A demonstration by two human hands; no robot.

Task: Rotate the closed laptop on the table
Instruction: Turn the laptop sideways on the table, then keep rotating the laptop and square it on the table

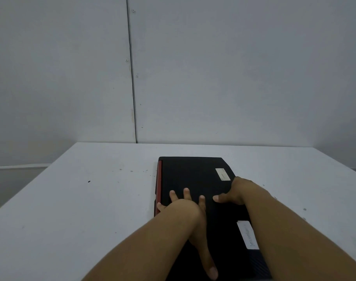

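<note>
A closed black laptop [193, 175] with a red strip along its left side lies on the white table [87, 201], its long side running away from me. My left hand [185, 207] rests flat on the lid with fingers spread, the little finger at the red left edge and the thumb pointing back toward me. My right hand [238, 191] holds the laptop's right edge, thumb on top of the lid and fingers curled down over the side. Both forearms cover the laptop's near part.
Two white stickers sit on the lid, a far sticker [222, 174] and a near sticker [247, 235]. A grey panelled wall [193, 78] stands just behind the table's far edge. The table's left edge runs diagonally at the left. Small dark specks dot the tabletop.
</note>
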